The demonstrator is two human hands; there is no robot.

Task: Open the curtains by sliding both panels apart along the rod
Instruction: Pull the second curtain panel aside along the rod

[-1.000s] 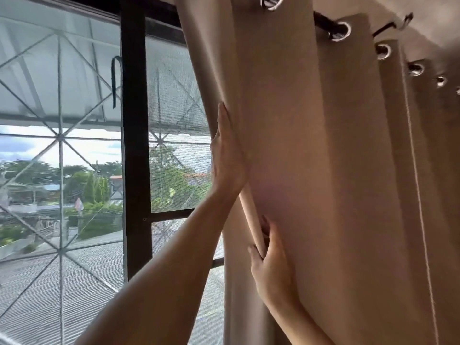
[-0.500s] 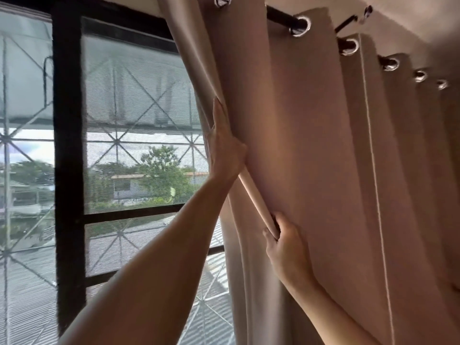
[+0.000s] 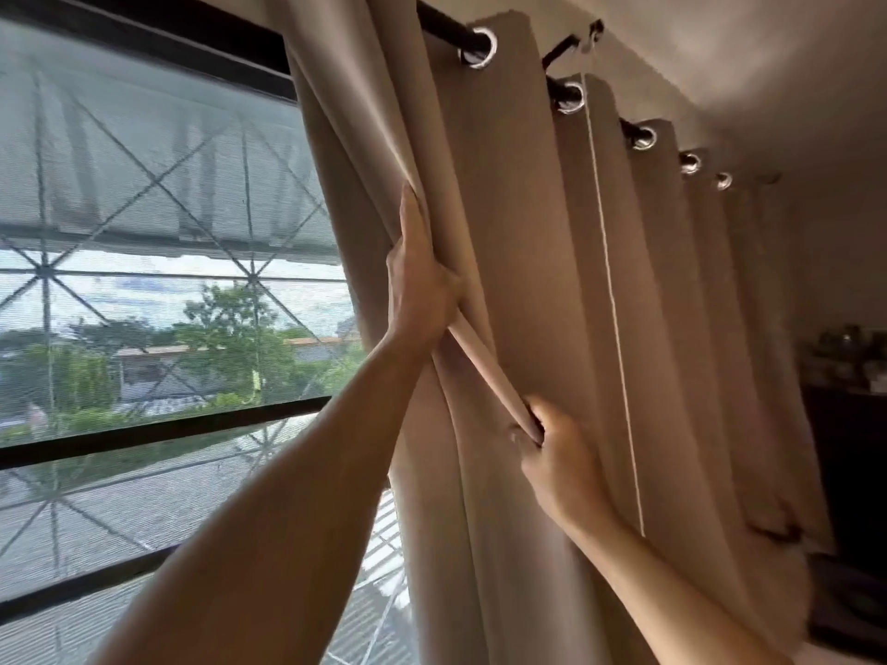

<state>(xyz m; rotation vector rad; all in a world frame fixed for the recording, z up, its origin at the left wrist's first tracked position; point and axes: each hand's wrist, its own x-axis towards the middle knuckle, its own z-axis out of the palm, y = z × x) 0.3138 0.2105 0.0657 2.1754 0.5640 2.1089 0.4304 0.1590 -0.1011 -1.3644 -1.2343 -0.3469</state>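
1. Beige fabric is bunched in both hands: right hand [image 3: 557, 453] pinches the curtain panel's [image 3: 518, 242] folded leading edge, left hand [image 3: 420, 285] grips it higher.
2. Step in hand, I judge: sliding this panel rightward.
3. Next, its grommets [image 3: 480, 48] must glide along the rod [image 3: 441, 21].

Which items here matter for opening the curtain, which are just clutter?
Job:
curtain
rod
left hand
right hand

Not the job:
window
dark cabinet
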